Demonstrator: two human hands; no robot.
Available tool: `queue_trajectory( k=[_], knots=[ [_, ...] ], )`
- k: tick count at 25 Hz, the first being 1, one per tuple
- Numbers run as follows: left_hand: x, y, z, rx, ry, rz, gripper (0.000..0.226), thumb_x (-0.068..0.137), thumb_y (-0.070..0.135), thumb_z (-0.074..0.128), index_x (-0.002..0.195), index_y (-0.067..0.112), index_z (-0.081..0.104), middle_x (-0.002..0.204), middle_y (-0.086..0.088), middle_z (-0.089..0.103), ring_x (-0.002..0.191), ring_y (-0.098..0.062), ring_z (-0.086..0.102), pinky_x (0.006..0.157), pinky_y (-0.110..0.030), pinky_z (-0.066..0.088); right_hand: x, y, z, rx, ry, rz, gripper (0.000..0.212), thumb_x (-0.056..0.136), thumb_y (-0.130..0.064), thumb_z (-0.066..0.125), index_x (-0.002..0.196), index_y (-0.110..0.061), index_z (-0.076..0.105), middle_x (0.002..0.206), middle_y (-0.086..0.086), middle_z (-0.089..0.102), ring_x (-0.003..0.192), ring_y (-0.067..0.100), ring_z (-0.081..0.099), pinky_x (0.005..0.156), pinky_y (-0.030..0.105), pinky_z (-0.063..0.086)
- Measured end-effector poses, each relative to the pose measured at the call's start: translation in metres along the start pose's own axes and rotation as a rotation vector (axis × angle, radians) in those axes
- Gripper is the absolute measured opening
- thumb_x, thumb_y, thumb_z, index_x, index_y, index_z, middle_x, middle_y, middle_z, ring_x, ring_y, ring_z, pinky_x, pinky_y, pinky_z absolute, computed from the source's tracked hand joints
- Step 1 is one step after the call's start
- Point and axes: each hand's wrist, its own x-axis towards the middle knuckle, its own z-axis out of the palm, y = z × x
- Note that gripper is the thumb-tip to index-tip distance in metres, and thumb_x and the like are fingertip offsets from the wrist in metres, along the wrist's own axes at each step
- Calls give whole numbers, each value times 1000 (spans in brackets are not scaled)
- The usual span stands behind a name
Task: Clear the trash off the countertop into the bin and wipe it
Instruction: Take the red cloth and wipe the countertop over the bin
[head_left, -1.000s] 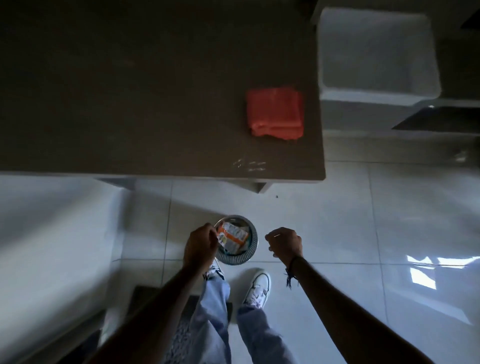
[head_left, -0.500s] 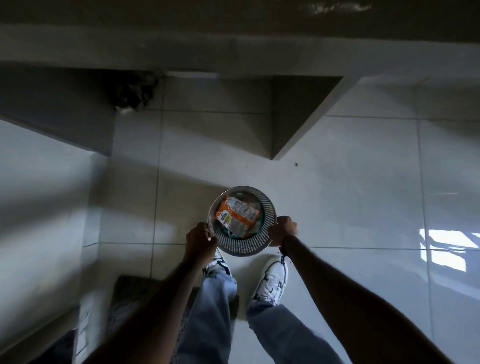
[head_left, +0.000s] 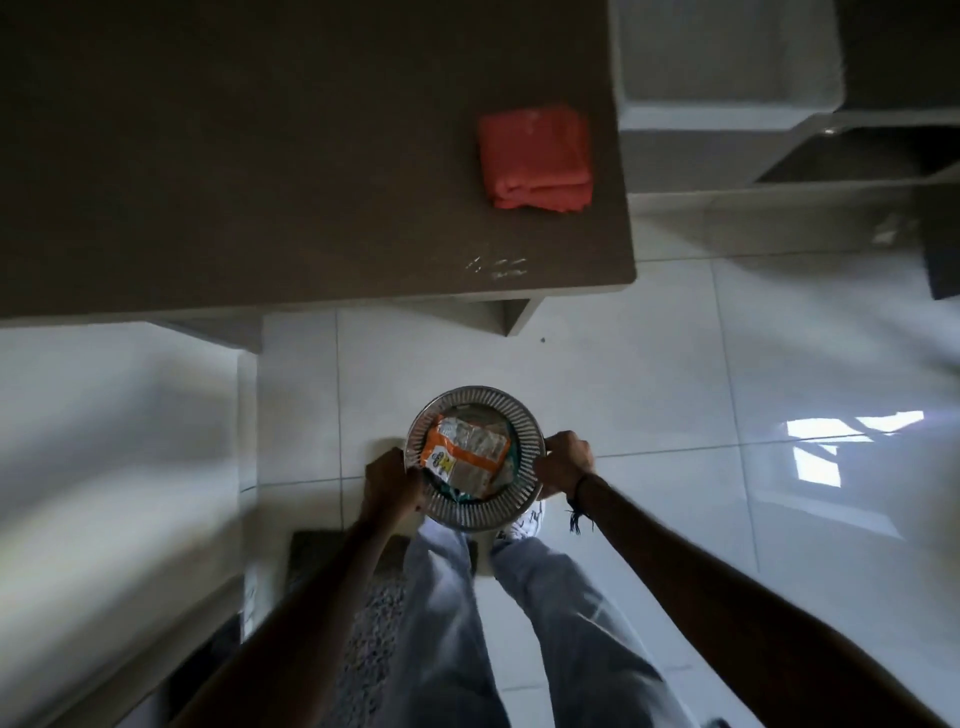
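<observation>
Brown countertop (head_left: 260, 156) fills the upper frame, with a folded red cloth (head_left: 536, 156) near its right edge. Below it, over the tiled floor (head_left: 675, 389), the left hand (head_left: 389, 486) and right hand (head_left: 563, 462) grip opposite sides of the bin (head_left: 527, 483), an orange wrapper (head_left: 462, 454) inside.

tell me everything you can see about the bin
The bin is small and round, seen from above, with a slatted, metallic-looking rim and wall. It is upright over the white tiled floor, just in front of the person's feet. It holds trash, topmost an orange and clear wrapper. The left hand grips its left rim and the right hand its right rim.
</observation>
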Motion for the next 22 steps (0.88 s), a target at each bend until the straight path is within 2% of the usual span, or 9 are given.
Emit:
queue_trajectory(
  k=[2, 4, 6, 9, 11, 14, 17, 19, 22],
  knots=[
    [-41, 17, -35, -38, -114, -38, 34, 99, 30, 55, 111, 2, 70, 110, -20, 77, 92, -32, 77, 82, -45, 66, -49, -16, -32, -33, 15, -42, 27, 81, -19, 62, 99, -9, 78, 104, 15, 75, 101, 32, 69, 81, 35, 56],
    [-72, 25, -60, -64, -175, -65, 36, 99, 34, 56, 114, 5, 68, 111, -17, 77, 95, -30, 77, 88, -48, 66, -85, -31, -53, -94, 5, -90, 31, 80, -25, 60, 99, -8, 77, 105, 16, 75, 104, 34, 69, 82, 35, 55],
    [-89, 31, -76, -144, -171, -117, 35, 99, 29, 59, 117, 0, 66, 112, -19, 76, 92, -30, 78, 84, -48, 67, -107, -45, -69, -116, 18, -125, 37, 75, -32, 60, 100, -12, 78, 108, 13, 75, 106, 33, 68, 83, 33, 54],
    [-91, 40, -97, -254, -191, -191, 37, 92, 28, 70, 112, -3, 69, 103, -21, 78, 81, -33, 81, 75, -51, 68, -120, -61, -88, -47, 153, -192, 32, 80, -30, 68, 109, -20, 78, 109, 3, 78, 108, 26, 70, 90, 32, 55],
    [-88, 47, -108, -287, -159, -221, 36, 93, 22, 70, 112, -8, 67, 101, -24, 77, 72, -36, 81, 65, -53, 68, -126, -73, -100, 8, 287, -285, 31, 80, -35, 72, 108, -22, 77, 99, -4, 81, 100, 19, 74, 90, 31, 57],
    [-84, 51, -117, -226, -122, -222, 34, 94, 18, 68, 114, -9, 62, 108, -28, 73, 75, -41, 79, 63, -56, 67, -134, -102, -123, 70, 524, -454, 25, 78, -35, 71, 101, -26, 76, 90, -9, 80, 83, 13, 76, 80, 33, 61],
    [-74, 53, -126, -159, -91, -191, 40, 94, 24, 64, 117, -9, 64, 114, -30, 72, 92, -43, 77, 77, -54, 67, -132, -146, -155, -17, 773, -584, 39, 75, -31, 71, 114, -27, 71, 103, -2, 78, 86, 23, 74, 71, 32, 60],
    [-66, 56, -131, -97, -57, -165, 44, 97, 29, 59, 120, -8, 65, 124, -30, 69, 105, -42, 74, 89, -49, 64, -122, -176, -181, -207, 863, -651, 59, 70, -29, 73, 128, -24, 63, 117, 5, 73, 97, 29, 71, 78, 35, 57],
    [-57, 61, -138, -122, -35, -168, 45, 99, 32, 55, 118, -7, 65, 122, -29, 71, 104, -41, 74, 90, -48, 64, -97, -215, -214, -560, 702, -657, 84, 71, -28, 74, 148, -19, 42, 148, 8, 51, 135, 30, 50, 104, 43, 44]
  ],
)
